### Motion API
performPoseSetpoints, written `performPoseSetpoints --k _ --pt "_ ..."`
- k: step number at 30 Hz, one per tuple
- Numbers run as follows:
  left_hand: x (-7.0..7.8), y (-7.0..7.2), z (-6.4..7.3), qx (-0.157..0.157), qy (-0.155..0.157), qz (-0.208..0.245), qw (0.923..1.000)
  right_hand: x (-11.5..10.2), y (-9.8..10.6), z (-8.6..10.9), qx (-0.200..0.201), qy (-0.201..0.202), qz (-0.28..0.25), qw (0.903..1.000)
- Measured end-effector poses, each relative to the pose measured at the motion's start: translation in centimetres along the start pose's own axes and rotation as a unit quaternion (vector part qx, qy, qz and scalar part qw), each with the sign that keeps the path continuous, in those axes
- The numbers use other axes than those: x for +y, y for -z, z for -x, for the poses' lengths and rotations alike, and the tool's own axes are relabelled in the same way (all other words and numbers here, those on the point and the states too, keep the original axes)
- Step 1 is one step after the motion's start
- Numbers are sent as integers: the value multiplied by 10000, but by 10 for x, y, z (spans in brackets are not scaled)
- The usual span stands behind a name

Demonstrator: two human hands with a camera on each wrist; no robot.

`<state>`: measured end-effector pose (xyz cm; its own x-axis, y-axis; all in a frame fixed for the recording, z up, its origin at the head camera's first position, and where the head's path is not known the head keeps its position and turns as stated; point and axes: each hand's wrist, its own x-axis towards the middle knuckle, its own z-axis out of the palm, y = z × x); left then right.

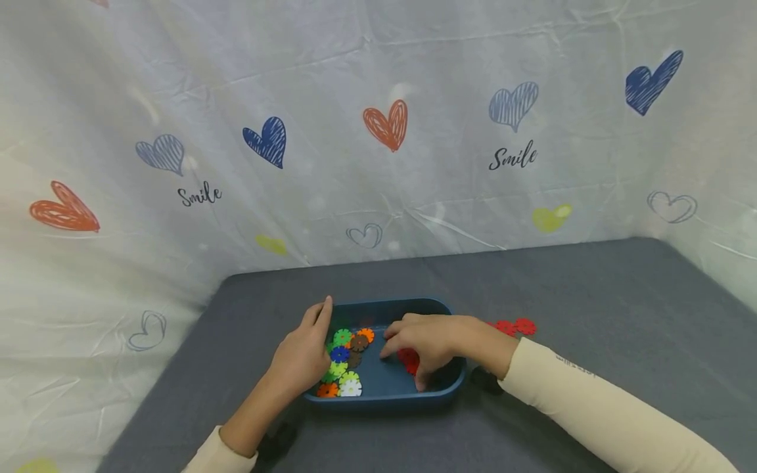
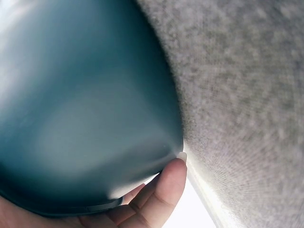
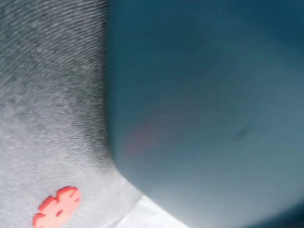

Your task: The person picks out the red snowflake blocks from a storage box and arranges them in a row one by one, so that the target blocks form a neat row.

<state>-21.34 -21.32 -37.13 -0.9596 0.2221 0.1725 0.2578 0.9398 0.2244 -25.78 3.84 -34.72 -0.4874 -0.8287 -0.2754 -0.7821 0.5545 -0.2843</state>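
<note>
A dark blue plastic tray sits on the table with flower-shaped discs inside. My left hand holds its left end, and the left wrist view has fingers curled against the outside of the tray wall. My right hand reaches over the right end into the tray, thumb and fingers spread around several red discs. Mixed discs gather at the left side, among them a blue one, a white one and a brown one. The right wrist view shows only the tray's outer wall, not the hand.
More red discs lie on the grey table to the right of the tray, partly hidden by the right forearm. One red disc shows beside the tray in the right wrist view. A white curtain printed with hearts hangs behind.
</note>
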Motion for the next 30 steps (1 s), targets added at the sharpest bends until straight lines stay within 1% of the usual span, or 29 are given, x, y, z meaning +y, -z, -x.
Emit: performPoseSetpoints --k 4,8,12,15,21,26,30 --pt "0 0 0 27 -27 0 10000 3 -1 2 315 77 -114 9994" --pt "1 1 1 24 -26 2 10000 5 -2 3 371 146 -488 9980" --pt "1 1 1 -3 -8 -8 10000 7 -5 2 488 343 -775 9952" --pt "1 1 0 -3 -12 -7 10000 10 -8 1 706 573 -846 9923" --pt "0 0 0 -6 -9 9 10000 12 -13 -1 1125 856 -859 9862" --pt "-1 0 0 -19 -15 20 10000 12 -15 -1 1597 871 -970 9785" --pt "-1 0 0 -17 -11 25 10000 11 -15 0 1842 815 -1094 9734"
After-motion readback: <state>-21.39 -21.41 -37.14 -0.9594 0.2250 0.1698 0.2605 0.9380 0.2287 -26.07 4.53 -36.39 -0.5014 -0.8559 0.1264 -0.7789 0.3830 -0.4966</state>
